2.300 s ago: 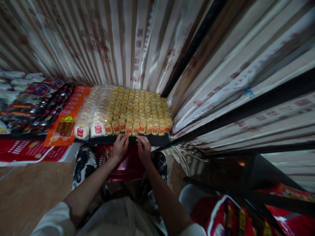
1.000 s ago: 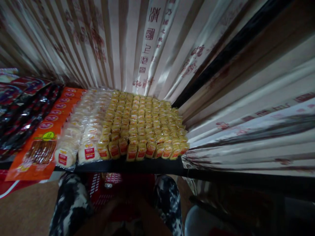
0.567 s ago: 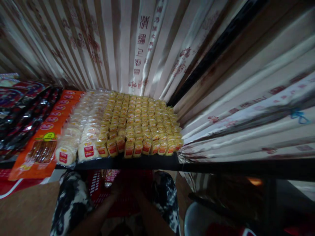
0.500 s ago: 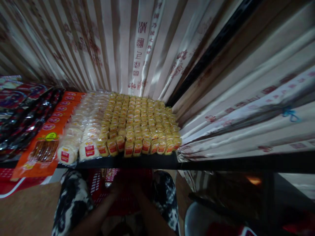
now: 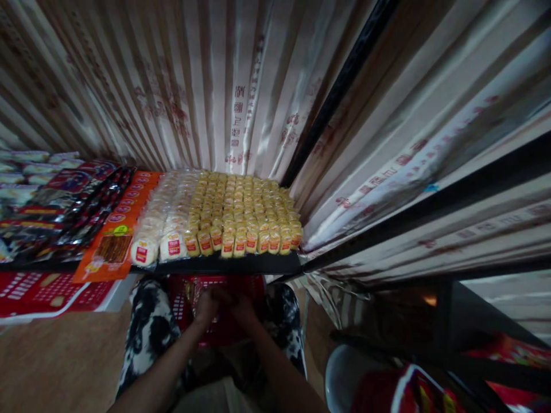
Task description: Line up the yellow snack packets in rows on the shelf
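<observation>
1. Head view, dim light: left hand (image 5: 208,307) and right hand (image 5: 243,311) are close together, below the shelf's front edge, over the red basket (image 5: 255,285) between the knees.
2. Hand state: fingers bent inward toward each other, tips lost in shadow. Can't tell whether either hand grips anything, or whether they touch the basket.
3. Basket: perforated walls, just under the front edge of the shelf (image 5: 258,264), toward its right end. Shiny wrapped packet (image 5: 189,292) inside, left of the left hand.
4. Yellow packs (image 5: 245,209): small, red-labelled, tight rows running front to back at the shelf's right end. Dark strip of shelf shows between them and the front edge.
5. White round packs (image 5: 160,212): two rows in clear wrap, directly left of the yellow ones.
6. Orange packet (image 5: 118,229): next left, brown sticks in its window, lower end overhanging the front edge.
7. Dark glossy packets (image 5: 73,206): further left, overlapping; pale packs (image 5: 32,158) at the shelf's back left.
8. Second red basket (image 5: 32,292), white handle: below the shelf's left part.
9. Pleated curtain (image 5: 210,69) behind the back edge. Pale tub (image 5: 342,373) on the lower right, red package (image 5: 381,393) beside it.
</observation>
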`<state>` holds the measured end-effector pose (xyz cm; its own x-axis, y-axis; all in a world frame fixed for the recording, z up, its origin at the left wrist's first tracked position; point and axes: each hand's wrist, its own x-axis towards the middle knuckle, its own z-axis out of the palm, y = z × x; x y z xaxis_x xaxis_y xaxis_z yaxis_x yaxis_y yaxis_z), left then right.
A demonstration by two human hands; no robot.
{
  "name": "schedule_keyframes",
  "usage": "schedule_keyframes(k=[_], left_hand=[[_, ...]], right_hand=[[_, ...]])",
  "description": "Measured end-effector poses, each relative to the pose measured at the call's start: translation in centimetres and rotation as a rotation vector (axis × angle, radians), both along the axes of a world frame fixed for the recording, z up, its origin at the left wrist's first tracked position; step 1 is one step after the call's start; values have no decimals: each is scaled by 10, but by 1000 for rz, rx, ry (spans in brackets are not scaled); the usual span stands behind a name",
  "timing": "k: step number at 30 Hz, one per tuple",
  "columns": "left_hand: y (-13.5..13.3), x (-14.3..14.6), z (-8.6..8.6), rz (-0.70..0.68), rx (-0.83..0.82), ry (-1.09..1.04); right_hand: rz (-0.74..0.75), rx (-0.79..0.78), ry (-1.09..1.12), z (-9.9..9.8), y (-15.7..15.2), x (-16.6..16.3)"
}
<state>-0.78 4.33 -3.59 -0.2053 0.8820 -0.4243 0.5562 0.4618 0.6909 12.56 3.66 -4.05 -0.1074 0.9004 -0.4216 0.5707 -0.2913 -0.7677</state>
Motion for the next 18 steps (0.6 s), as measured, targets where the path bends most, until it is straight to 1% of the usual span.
schedule_keyframes(k=[4,8,13,18], left_hand=[[-7,-11,7,67,62,-62],[-15,-18,17,142,92,-215],[-25,-17,34,262,94,-449],[-28,-21,51,346,124,-580]], right_hand=[[-82,15,23,10,-1,6],[-128,62,80,20,0,8],[-150,115,184,30,-1,2],[-168,149,251,39,2,-6]])
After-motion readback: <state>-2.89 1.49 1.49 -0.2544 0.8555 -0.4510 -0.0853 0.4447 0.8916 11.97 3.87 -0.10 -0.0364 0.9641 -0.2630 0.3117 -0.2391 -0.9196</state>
